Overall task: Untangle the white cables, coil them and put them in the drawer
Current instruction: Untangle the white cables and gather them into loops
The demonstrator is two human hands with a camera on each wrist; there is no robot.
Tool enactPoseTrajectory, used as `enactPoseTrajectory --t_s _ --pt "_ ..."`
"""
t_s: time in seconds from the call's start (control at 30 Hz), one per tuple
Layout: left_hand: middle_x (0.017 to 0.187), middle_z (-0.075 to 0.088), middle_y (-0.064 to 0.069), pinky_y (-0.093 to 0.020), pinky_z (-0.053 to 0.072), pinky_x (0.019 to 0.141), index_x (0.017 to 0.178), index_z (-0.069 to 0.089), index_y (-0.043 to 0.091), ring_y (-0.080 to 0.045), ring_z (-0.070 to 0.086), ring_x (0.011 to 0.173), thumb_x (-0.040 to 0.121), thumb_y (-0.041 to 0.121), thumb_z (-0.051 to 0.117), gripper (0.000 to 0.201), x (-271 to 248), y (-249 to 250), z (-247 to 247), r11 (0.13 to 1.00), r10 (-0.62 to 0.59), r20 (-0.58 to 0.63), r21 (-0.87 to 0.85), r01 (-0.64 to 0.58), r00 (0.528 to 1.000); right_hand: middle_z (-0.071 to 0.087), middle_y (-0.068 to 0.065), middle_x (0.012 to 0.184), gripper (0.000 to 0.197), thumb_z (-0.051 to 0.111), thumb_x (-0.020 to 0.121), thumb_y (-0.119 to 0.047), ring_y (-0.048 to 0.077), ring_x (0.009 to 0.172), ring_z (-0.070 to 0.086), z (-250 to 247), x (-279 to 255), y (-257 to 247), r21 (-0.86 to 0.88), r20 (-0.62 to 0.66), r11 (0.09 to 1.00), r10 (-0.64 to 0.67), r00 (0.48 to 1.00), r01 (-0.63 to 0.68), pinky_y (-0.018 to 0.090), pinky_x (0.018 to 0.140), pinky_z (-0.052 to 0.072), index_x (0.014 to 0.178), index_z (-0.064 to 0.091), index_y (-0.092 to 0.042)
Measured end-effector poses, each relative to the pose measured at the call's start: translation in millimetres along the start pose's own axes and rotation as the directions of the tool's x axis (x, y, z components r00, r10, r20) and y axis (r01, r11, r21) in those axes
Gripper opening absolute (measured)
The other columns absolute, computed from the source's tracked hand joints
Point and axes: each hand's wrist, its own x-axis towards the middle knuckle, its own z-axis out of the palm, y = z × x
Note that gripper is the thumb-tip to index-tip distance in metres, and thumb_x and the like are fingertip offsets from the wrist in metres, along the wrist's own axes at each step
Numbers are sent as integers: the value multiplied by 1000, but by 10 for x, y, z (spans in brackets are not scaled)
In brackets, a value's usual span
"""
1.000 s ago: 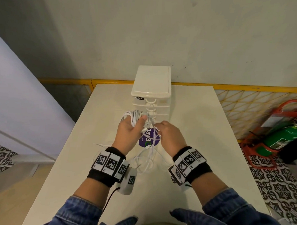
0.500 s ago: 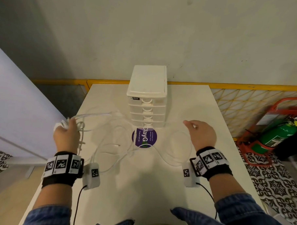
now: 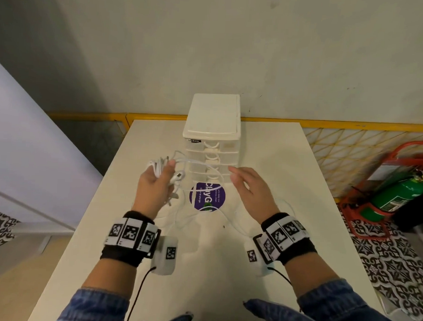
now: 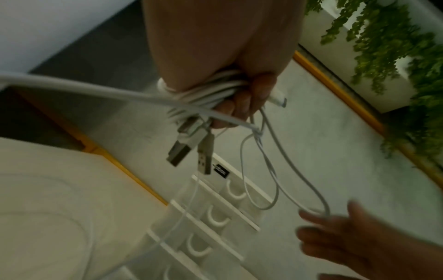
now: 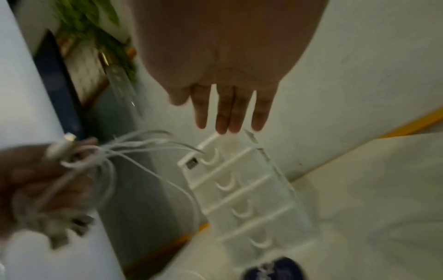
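Observation:
My left hand (image 3: 160, 174) is raised in front of the drawer unit's left side and grips a bundle of coiled white cables (image 3: 157, 166). The left wrist view shows the coil (image 4: 215, 89) wrapped in its curled fingers, with two USB plugs (image 4: 189, 149) hanging below. A strand runs from the bundle rightward to my right hand (image 3: 236, 176), whose fingers (image 5: 230, 113) are straight and spread. A cable loop (image 4: 321, 210) hangs at those fingertips; no grip on it shows. More white cable (image 3: 236, 224) lies loose on the table. The white drawer unit (image 3: 212, 136) has all its drawers closed.
A round purple sticker (image 3: 207, 196) sits on the white table (image 3: 300, 212) just in front of the drawers. A yellow rail (image 3: 352, 125) runs behind the table. On the floor to the right stands a green fire extinguisher (image 3: 398, 195) in a red stand.
Both hands have come back from wide apart to the middle, in front of the drawers. The right hand's curled fingers have straightened. The left still holds the bundle.

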Motion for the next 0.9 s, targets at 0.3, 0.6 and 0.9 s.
enactPoseTrajectory --t_s 0.3,0.6,0.9 --pt "51 41 1 -28 37 48 88 65 -3 -13 36 44 79 59 62 63 -23 48 -3 989 -82 256 143 46 963 62 -1 68 21 53 90 -1 1 52 56 -164 116 -7 359 -140 918 231 963 -168 17 59 50 106 66 -9" --pt "46 47 6 -23 40 43 83 63 18 -11 42 43 83 7 69 12 -121 136 50 994 -67 435 110 21 898 63 -2 100 88 69 69 -58 19 93 63 -193 81 -85 189 39 900 392 919 -392 42 89 51 139 33 -18" --pt "50 51 6 -26 45 51 85 63 15 -9 47 47 92 5 57 14 -164 187 178 999 -3 457 31 -13 889 70 -1 75 47 68 83 -11 0 70 64 196 -69 -372 419 241 874 156 958 -247 13 75 48 123 49 -26"
